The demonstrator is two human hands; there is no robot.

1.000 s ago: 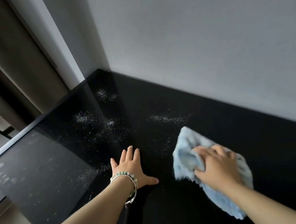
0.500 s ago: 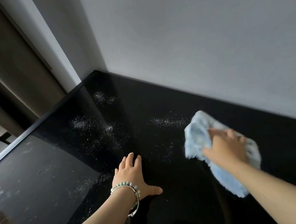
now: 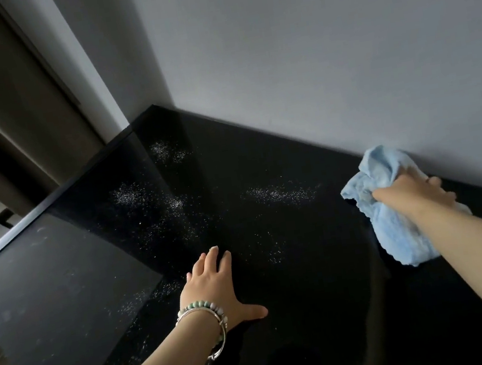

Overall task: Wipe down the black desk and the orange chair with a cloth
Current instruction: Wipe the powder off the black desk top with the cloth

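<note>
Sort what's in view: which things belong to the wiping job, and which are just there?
Job: black desk; blue cloth, gripped by the right hand near the wall; white specks not yet wiped; left hand flat on the desk.
Just there: beaded bracelet; grey wall.

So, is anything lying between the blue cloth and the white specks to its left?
Nothing visible. The right hand grips the blue cloth by the wall, and only bare black desk separates it from the nearest streak of white specks. The left hand rests flat nearer the front, off that path.
</note>
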